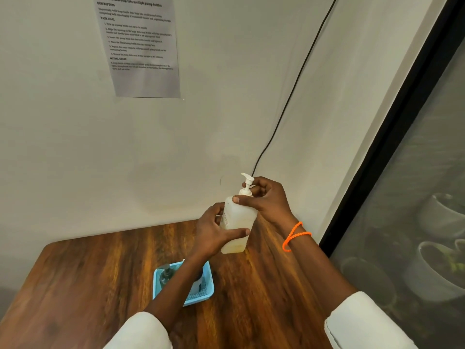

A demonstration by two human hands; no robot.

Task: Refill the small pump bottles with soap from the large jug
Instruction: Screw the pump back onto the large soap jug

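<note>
Gripping the translucent pump bottle (237, 222) by its body, the left hand (214, 231) wraps fingers behind and lays the thumb across the front. The right hand (266, 200) curls round the shoulder and white pump head (247, 183) (thumb pressed on the bottle's upper front). The bottle is held upright above the wooden worktop (100, 273), beyond a blue basket (208, 290) holding a dark pump bottle (166, 274).

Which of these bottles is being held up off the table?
The pale bottle with the white pump, gripped by both hands; the other bottles sit in the blue basket.
</note>
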